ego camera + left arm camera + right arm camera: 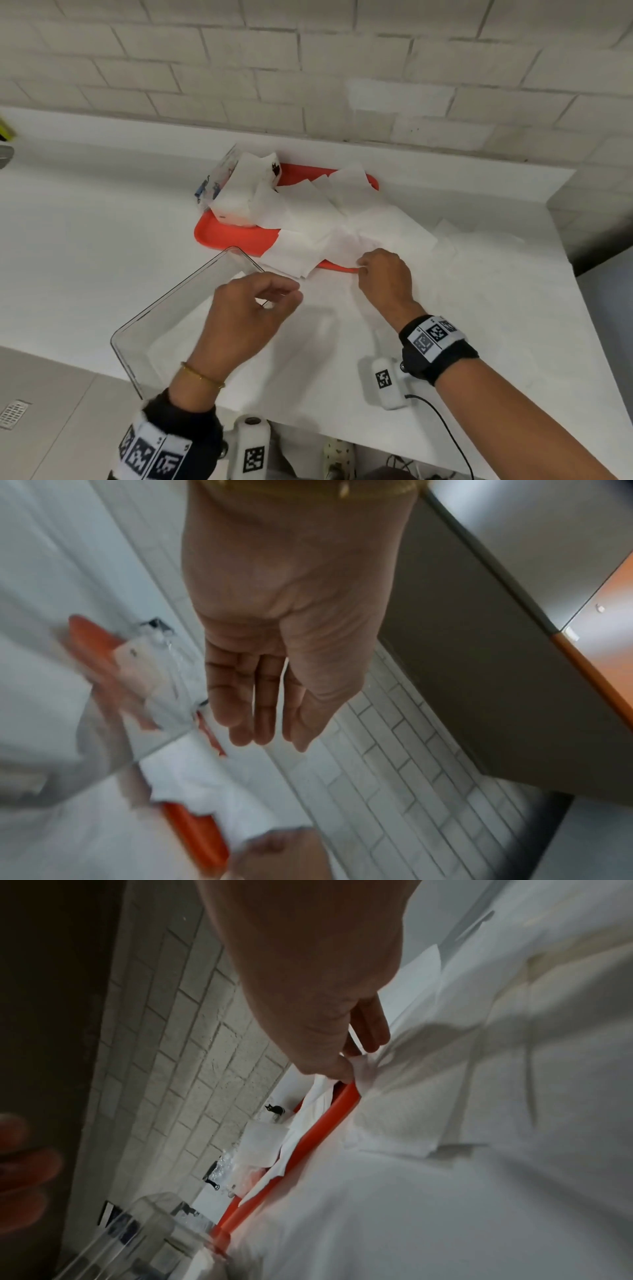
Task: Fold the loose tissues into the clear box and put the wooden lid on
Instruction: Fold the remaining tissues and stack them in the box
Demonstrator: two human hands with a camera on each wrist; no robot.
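Tissues (342,219): light, limp, tear-prone; I see them spilling off the red tray (233,236) onto the worktop (479,274).
Right hand (385,274): pinching a sheet's edge.
Left hand (253,308): loosely curled, empty, over the clear box (171,308).
Hold: corners.

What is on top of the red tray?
On the tray lie loose tissues, spilling over its near edge, and an opened tissue pack at its far left. The tissues cover much of the tray, so anything under them cannot be seen.

White tissues (308,219) cover a red-orange tray (233,236); wristbands (433,337) carry black-and-white square codes.
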